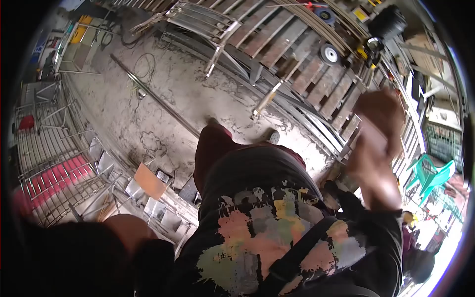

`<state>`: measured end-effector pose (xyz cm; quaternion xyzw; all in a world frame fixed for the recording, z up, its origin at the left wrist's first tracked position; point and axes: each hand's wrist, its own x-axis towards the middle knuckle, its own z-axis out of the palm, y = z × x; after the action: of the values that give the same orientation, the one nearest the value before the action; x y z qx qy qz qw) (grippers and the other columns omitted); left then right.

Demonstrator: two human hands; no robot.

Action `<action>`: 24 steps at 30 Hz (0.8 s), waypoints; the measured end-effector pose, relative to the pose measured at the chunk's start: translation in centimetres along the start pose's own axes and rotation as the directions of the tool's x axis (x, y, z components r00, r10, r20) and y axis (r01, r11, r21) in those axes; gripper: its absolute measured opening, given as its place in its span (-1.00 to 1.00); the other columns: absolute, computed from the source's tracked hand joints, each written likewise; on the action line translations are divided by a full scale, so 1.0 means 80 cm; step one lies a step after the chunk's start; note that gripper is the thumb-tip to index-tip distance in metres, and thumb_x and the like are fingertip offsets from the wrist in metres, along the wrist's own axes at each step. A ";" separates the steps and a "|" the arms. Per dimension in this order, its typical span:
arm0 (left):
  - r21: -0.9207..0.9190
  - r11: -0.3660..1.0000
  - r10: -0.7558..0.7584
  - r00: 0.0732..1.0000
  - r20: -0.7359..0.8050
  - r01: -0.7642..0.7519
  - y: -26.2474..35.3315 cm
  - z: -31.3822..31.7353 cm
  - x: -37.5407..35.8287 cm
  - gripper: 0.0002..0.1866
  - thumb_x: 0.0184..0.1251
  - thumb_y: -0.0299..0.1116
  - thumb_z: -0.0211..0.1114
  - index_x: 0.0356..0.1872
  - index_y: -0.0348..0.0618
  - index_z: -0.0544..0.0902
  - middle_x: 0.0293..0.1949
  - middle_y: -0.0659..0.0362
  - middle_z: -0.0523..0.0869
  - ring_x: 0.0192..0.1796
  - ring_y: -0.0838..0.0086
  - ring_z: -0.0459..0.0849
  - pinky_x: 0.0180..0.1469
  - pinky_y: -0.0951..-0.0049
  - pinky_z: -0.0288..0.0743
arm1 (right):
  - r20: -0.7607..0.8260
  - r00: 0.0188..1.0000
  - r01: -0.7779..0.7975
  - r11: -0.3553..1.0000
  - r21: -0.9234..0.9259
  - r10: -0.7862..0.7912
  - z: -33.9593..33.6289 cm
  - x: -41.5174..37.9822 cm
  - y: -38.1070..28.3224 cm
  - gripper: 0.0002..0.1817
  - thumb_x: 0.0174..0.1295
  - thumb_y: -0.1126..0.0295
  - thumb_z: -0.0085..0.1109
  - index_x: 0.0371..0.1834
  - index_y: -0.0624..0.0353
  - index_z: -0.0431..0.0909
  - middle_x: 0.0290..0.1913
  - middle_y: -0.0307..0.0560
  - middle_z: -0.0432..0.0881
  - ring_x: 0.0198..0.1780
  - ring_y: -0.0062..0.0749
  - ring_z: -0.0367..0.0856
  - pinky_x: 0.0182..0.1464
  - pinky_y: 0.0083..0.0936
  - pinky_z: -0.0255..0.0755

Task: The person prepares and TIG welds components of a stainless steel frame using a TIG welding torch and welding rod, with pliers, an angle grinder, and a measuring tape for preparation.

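My right hand (381, 116) is raised at the right, in front of the metal slatted bench (316, 79). Motion blurs it, and its fingers cannot be made out, nor whether anything is in them. Of my left arm (129, 231) only a rounded patch of bare skin shows at the lower left, beside dark cloth; the left hand is out of sight. A black shirt with a multicoloured paint print (267, 222) and a dark strap (297, 252) cover my body.
A long metal bar (161, 101) lies on the dusty floor (114, 106). Metal grilles (54, 173) stand at the left, near an orange-brown plate (150, 181). The bench bears a small wheel (329, 54). A green plastic chair (429, 175) is at the right, above a partly visible person (420, 265).
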<state>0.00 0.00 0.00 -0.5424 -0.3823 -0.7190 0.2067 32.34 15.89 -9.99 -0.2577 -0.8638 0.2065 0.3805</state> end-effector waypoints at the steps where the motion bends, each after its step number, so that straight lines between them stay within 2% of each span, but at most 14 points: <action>1: -0.019 0.968 -0.248 0.968 0.048 0.249 -0.030 -0.028 -0.025 -0.16 0.69 0.13 0.11 0.66 -0.40 0.24 0.55 -0.09 0.50 0.57 0.17 0.43 0.73 -0.08 0.00 | 0.091 0.983 -0.159 0.987 0.014 0.157 0.057 0.015 0.030 -0.85 0.48 0.36 0.36 -0.11 0.24 0.69 -0.06 0.02 0.74 0.03 -0.40 0.77 0.04 -0.47 0.60; 2: -0.016 0.876 -0.479 0.873 0.092 0.483 -0.060 -0.057 -0.050 -0.25 0.74 0.03 0.07 0.62 -0.45 0.28 0.50 -0.14 0.55 0.49 0.40 0.52 0.69 0.11 0.14 | 0.155 0.932 -0.340 0.938 0.071 0.326 0.113 0.030 0.056 -0.69 0.37 0.38 0.46 0.03 0.33 0.62 -0.06 0.15 0.68 -0.09 -0.07 0.73 0.00 -0.22 0.61; 3: 0.278 0.834 -0.533 0.826 0.185 0.476 -0.086 -0.055 -0.056 -0.27 0.78 0.05 -0.04 0.56 -0.49 0.36 0.46 -0.15 0.60 0.50 0.25 0.55 0.68 0.10 0.19 | 0.175 0.924 -0.353 0.935 0.041 0.341 0.164 0.045 0.089 -0.63 0.38 0.35 0.45 0.12 0.34 0.61 0.02 0.17 0.69 0.02 0.00 0.74 0.09 -0.17 0.61; 5: 0.764 0.626 -0.617 0.698 0.363 0.156 -0.140 -0.051 -0.066 -0.21 0.84 0.11 -0.25 0.45 -0.58 0.52 0.39 -0.15 0.71 0.50 -0.04 0.61 0.66 0.10 0.30 | 0.200 0.915 -0.340 0.937 -0.078 0.349 0.253 0.073 0.134 -0.50 0.42 0.25 0.43 0.29 0.32 0.56 0.18 0.21 0.67 0.25 0.11 0.68 0.29 -0.07 0.56; 7: 0.703 0.610 -0.757 0.532 0.380 0.366 -0.182 -0.071 -0.070 -0.21 0.89 0.05 -0.46 0.57 -0.58 0.33 0.54 -0.27 0.50 0.63 -0.04 0.41 0.73 0.05 0.18 | 0.224 0.901 -0.315 0.915 -0.253 0.372 0.338 0.115 0.168 -0.36 0.46 0.14 0.38 0.46 0.29 0.46 0.37 0.24 0.57 0.47 0.14 0.50 0.47 -0.01 0.41; 8: 0.602 0.724 -0.660 0.591 0.463 0.337 -0.221 -0.088 -0.082 -0.18 0.89 0.05 -0.46 0.48 -0.64 0.42 0.43 -0.31 0.62 0.55 -0.08 0.54 0.71 0.01 0.22 | 0.243 0.877 -0.326 0.885 -0.333 0.414 0.382 0.137 0.182 -0.28 0.48 0.09 0.36 0.55 0.29 0.39 0.49 0.25 0.50 0.58 0.14 0.39 0.57 0.01 0.31; 9: 0.530 0.783 -0.599 0.624 0.502 0.325 -0.254 -0.095 -0.082 -0.14 0.87 0.12 -0.44 0.43 -0.64 0.48 0.36 -0.29 0.67 0.48 -0.10 0.60 0.69 -0.04 0.24 | 0.310 0.818 -0.360 0.851 -0.381 0.485 0.424 0.158 0.198 -0.16 0.56 -0.05 0.19 0.71 0.27 0.22 0.74 0.21 0.20 0.78 0.09 0.07 0.73 0.07 0.03; 10: 0.458 0.832 -0.538 0.655 0.530 0.312 -0.284 -0.102 -0.078 -0.09 0.84 0.20 -0.41 0.37 -0.63 0.53 0.30 -0.28 0.72 0.42 -0.12 0.65 0.67 -0.09 0.26 | 0.290 0.799 -0.364 0.807 -0.465 0.527 0.463 0.178 0.213 -0.13 0.58 -0.09 0.13 0.74 0.27 0.17 0.78 0.18 0.10 0.81 0.06 -0.03 0.76 0.08 -0.08; 11: 0.460 0.799 -0.599 0.564 0.568 0.386 -0.311 -0.116 -0.065 -0.02 0.76 0.33 -0.32 0.37 -0.62 0.54 0.31 -0.30 0.71 0.44 -0.11 0.64 0.67 -0.13 0.25 | 0.272 0.779 -0.362 0.759 -0.541 0.565 0.501 0.196 0.224 -0.11 0.60 -0.12 0.07 0.77 0.27 0.11 0.82 0.15 0.01 0.84 0.02 -0.13 0.78 0.10 -0.18; 13: 0.396 0.806 -0.587 0.516 0.623 0.440 -0.380 -0.150 -0.050 -0.02 0.72 0.36 -0.24 0.41 -0.59 0.53 0.32 -0.29 0.71 0.47 -0.07 0.62 0.66 -0.14 0.25 | 0.236 0.738 -0.381 0.679 -0.628 0.632 0.578 0.222 0.266 -0.07 0.65 -0.22 -0.11 0.83 0.24 -0.02 0.88 0.07 -0.22 0.88 -0.06 -0.37 0.81 0.13 -0.45; 17: 0.460 0.724 -0.685 0.456 0.569 0.514 -0.479 -0.196 -0.008 -0.08 0.75 0.29 -0.18 0.45 -0.58 0.50 0.33 -0.28 0.70 0.45 -0.07 0.64 0.65 -0.13 0.28 | 0.047 0.719 -0.479 0.544 -0.689 0.694 0.649 0.266 0.298 0.01 0.64 -0.32 -0.26 0.83 0.30 -0.12 0.87 0.18 -0.20 0.87 0.02 -0.33 0.81 0.14 -0.43; 18: 0.480 0.745 -0.665 0.455 0.593 0.464 -0.500 -0.203 0.004 -0.20 0.82 0.14 -0.16 0.46 -0.59 0.48 0.33 -0.30 0.69 0.43 -0.09 0.65 0.63 -0.11 0.32 | 0.038 0.691 -0.507 0.521 -0.687 0.722 0.651 0.275 0.302 0.03 0.64 -0.34 -0.29 0.83 0.31 -0.14 0.87 0.20 -0.19 0.87 0.03 -0.31 0.81 0.14 -0.42; 23: 0.354 0.672 -0.723 0.475 0.502 0.650 -0.572 -0.202 0.009 -0.34 0.89 -0.07 -0.16 0.46 -0.62 0.46 0.38 -0.37 0.63 0.46 -0.11 0.62 0.60 -0.08 0.37 | 0.047 0.637 -0.540 0.490 -0.684 0.769 0.642 0.301 0.297 0.03 0.60 -0.30 -0.15 0.83 0.31 -0.10 0.85 0.21 -0.12 0.87 0.04 -0.28 0.82 0.09 -0.39; 24: 0.349 0.714 -0.687 0.509 0.519 0.607 -0.581 -0.193 0.012 -0.32 0.88 -0.04 -0.17 0.46 -0.62 0.45 0.39 -0.36 0.62 0.48 -0.10 0.60 0.61 -0.08 0.35 | 0.025 0.652 -0.536 0.484 -0.691 0.758 0.642 0.300 0.296 0.03 0.60 -0.29 -0.15 0.83 0.32 -0.10 0.85 0.22 -0.12 0.87 0.05 -0.27 0.82 0.09 -0.39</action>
<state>-43.03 17.12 -16.08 -0.5491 -0.6450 -0.4998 -0.1808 -13.92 40.65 -41.95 -0.6413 -0.7636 0.0745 0.0133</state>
